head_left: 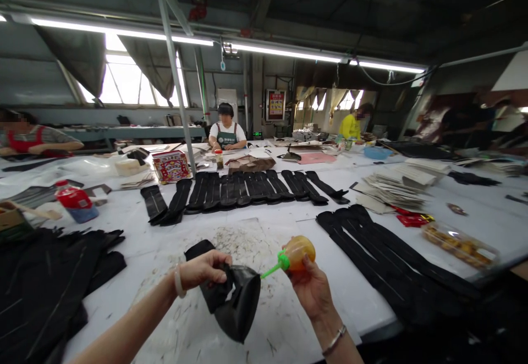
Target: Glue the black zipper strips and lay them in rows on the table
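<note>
Pinched in the fingers of my left hand (208,271) is a folded black leather-like piece (241,306), lifted over the white tabletop. My right hand (311,292) is wrapped round a soft squeeze bottle (302,251) of amber liquid, tipped sideways. Its thin green nozzle (272,270) points left, and the tip meets or nearly meets the right edge of the black piece. Beyond my hands, several similar black pieces (239,191) lie in a row, overlapping. More long black pieces (367,248) are spread to the right of the bottle.
A pile of black pieces (37,287) lies at the left, near a red bottle (76,202). Stacked card sheets (391,188) and a clear food box (460,246) are on the right. A metal post (177,78) rises behind the row. A co-worker (226,130) sits across the table.
</note>
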Tool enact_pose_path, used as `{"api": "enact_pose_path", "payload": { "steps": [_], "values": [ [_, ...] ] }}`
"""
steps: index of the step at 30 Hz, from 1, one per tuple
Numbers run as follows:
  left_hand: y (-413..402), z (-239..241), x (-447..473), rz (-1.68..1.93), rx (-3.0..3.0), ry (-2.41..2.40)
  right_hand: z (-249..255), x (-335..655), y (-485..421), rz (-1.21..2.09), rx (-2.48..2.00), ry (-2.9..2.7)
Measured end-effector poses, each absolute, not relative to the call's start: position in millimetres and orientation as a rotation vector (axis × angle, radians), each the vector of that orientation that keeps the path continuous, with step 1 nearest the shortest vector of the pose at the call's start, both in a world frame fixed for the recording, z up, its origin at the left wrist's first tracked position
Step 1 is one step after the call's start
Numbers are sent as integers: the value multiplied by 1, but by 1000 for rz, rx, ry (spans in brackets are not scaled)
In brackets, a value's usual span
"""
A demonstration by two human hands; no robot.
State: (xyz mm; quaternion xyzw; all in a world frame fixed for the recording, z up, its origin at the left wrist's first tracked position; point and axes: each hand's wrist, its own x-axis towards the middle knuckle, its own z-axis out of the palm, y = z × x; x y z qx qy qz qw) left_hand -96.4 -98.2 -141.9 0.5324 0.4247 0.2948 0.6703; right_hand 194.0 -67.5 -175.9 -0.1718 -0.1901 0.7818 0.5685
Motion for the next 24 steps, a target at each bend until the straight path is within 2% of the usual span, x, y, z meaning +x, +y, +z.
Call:
{"api": "enact_pose_path", "payload": {
  "steps": [24],
  "values": [
    [-89, -157, -87, 820, 1055, 966, -158, 206, -74, 1679, -433, -477]
  ]
}}
